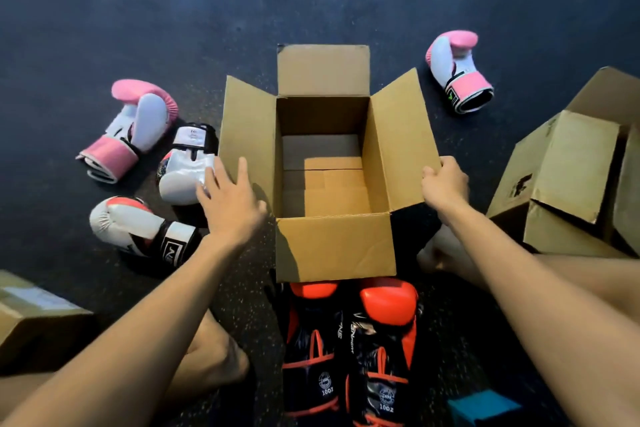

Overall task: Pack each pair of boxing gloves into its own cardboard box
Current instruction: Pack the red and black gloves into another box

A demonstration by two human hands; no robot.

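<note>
- Black-and-orange gloves lay side by side nearest the person, their tips hidden by the near flap of the open cardboard box.
- The right hand grasped the edge of the box's right flap (fingers curled over it).
- The left hand was released, fingers straight, at the left flap; contact could not be told.
- Two white gloves lay left of the box.
- One pink glove lay farther left, and a second pink glove lay beyond the box's right flap.
</note>
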